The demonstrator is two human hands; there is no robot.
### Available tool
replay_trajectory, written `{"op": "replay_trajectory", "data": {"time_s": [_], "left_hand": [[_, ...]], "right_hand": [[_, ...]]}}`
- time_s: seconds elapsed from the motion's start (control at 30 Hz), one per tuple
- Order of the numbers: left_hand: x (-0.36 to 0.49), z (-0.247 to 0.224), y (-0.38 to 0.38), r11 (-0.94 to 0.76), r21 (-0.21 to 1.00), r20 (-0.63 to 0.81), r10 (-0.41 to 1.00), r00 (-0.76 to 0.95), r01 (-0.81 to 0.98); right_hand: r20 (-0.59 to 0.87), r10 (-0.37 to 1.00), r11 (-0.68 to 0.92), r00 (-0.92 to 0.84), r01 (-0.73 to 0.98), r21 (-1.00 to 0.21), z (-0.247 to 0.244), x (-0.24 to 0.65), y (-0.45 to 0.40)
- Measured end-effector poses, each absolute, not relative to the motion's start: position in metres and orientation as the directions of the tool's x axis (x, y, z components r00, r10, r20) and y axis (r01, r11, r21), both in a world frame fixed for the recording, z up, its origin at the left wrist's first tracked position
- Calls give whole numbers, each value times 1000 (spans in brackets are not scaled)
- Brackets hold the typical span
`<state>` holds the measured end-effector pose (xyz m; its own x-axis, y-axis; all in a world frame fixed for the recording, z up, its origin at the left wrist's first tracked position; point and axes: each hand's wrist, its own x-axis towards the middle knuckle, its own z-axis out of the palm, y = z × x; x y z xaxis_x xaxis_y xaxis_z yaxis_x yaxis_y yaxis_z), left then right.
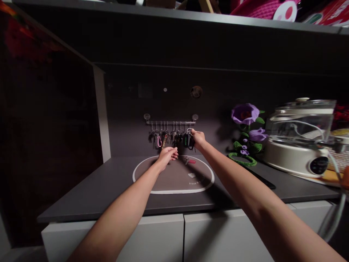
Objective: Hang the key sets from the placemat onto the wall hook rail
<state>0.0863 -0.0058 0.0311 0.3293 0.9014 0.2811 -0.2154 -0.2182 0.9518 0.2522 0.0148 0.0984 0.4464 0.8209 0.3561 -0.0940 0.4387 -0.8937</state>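
Observation:
A clear hook rack (171, 123) is fixed to the dark back wall, with several bunches of keys (173, 136) hanging from it. At its right end my right hand (199, 138) pinches the metal ring of a key ring (189, 130); a black fob (186, 140) with green lettering hangs beside the fingers. Whether the ring still sits on a hook, I cannot tell. Lower and to the left, my left hand (168, 157) is closed above the mat, its fingers curled round something too small to make out. A key with a red tag (191, 161) lies on the brown mat (163, 182).
Right of the hands stand purple crocheted flowers (245, 114) with a green ring base, then a white appliance (283, 156) with a clear top and a cable. A shelf (174, 16) overhangs the counter (109, 189). White cabinet doors (160, 236) are below.

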Motion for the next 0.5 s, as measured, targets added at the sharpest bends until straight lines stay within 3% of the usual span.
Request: {"op": "replay_trajectory", "data": {"time_s": [0.37, 0.5], "left_hand": [[87, 27, -6, -230, 951, 290, 894, 341, -205], [87, 28, -8, -226, 955, 281, 896, 344, -193]], "right_hand": [[315, 668, 338, 675, 101, -936, 109, 253, 66], [339, 646, 326, 684, 154, -933, 105, 256, 78]]}}
